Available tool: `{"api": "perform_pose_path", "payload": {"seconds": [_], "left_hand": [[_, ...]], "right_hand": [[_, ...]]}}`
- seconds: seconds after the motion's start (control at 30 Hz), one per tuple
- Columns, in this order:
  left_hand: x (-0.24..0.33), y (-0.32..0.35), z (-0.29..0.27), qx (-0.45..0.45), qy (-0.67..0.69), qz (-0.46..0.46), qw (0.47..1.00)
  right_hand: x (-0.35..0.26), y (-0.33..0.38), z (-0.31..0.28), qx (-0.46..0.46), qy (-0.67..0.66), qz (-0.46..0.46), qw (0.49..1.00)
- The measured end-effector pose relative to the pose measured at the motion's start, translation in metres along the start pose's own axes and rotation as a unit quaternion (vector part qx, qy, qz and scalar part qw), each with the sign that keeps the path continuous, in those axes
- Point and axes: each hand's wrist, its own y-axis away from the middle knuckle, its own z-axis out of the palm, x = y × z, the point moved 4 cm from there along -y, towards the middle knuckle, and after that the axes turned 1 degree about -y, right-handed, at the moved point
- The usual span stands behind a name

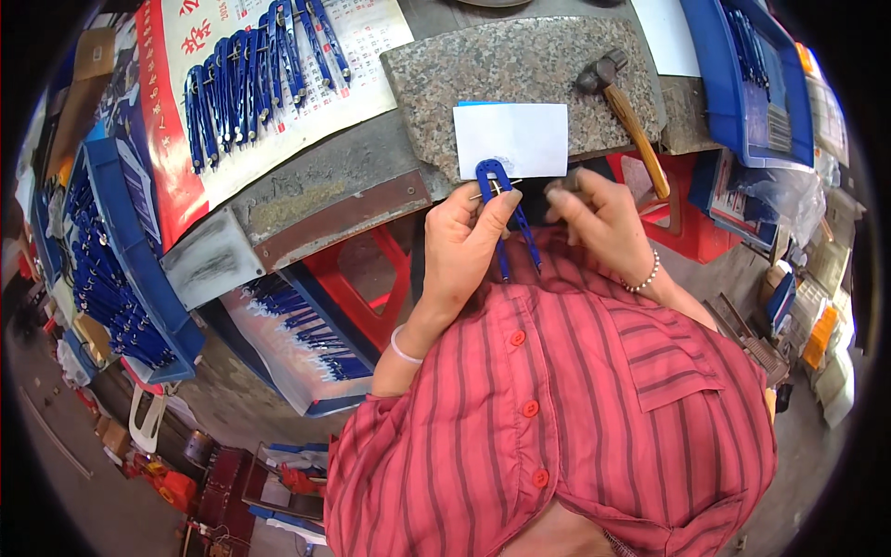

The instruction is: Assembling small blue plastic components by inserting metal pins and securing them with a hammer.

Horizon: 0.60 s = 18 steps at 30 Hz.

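My left hand point(464, 232) pinches a blue drawing compass point(499, 186) between thumb and fingers, below the rounded top. Its two legs point down toward my lap, and a thin metal rod crosses it near the grip. Just right of the compass is my right hand point(603, 218), its fingers curled and the thumb bent in toward them. Whatever those fingers may hold is too small or hidden to make out. Behind the compass top, a folded white paper point(512, 139) with a blue edge lies on the speckled stone slab point(427, 74).
A hammer point(622, 111) rests on the slab's right side. Many blue compasses point(246, 84) lie on a printed sheet at the left. Blue bins point(116, 269) of compasses stand far left, with another blue bin point(756, 88) at the right. A red stool point(687, 223) is under the bench.
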Motion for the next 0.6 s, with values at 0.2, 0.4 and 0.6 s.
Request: {"api": "perform_pose_path", "payload": {"seconds": [0.2,0.4,0.6], "left_hand": [[0.002,0.0,0.004,-0.013,-0.007,-0.003,1.0],[0.004,0.002,0.005,-0.02,-0.015,-0.01,1.0],[0.004,0.002,0.006,-0.022,0.018,-0.013,1.0]], "right_hand": [[0.001,-0.013,-0.005,-0.012,-0.11,0.048,0.993],[-0.004,-0.012,-0.006,0.017,-0.091,0.023,0.995],[-0.021,-0.019,-0.01,0.045,0.021,-0.015,0.999]]}}
